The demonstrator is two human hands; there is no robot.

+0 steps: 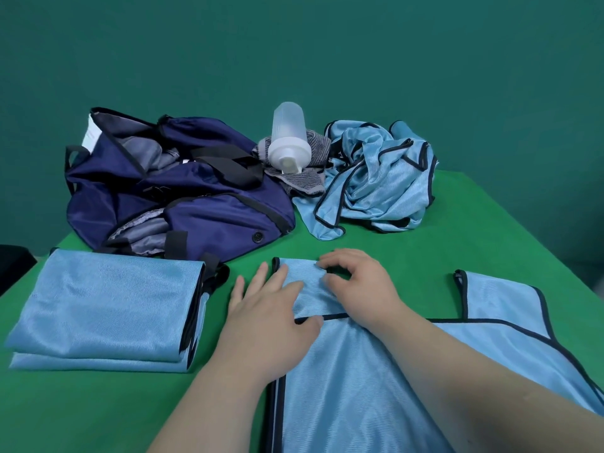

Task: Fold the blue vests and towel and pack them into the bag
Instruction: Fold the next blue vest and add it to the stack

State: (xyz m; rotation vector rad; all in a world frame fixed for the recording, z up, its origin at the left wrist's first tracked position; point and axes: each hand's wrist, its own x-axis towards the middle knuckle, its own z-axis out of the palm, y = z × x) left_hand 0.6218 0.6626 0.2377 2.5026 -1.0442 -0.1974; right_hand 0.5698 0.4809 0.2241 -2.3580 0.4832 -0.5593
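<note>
A light blue vest with dark trim lies spread flat on the green table in front of me. My left hand presses flat on its left shoulder strap, fingers straight. My right hand has curled fingers that pinch the top of the same strap. A stack of folded blue vests sits at the left. A crumpled heap of blue vests lies at the back right. The grey striped towel lies bunched between that heap and the open navy bag.
A translucent white bottle lies on top of the towel, its cap toward me. The green table ends near the left, where a dark object shows. A green wall stands behind.
</note>
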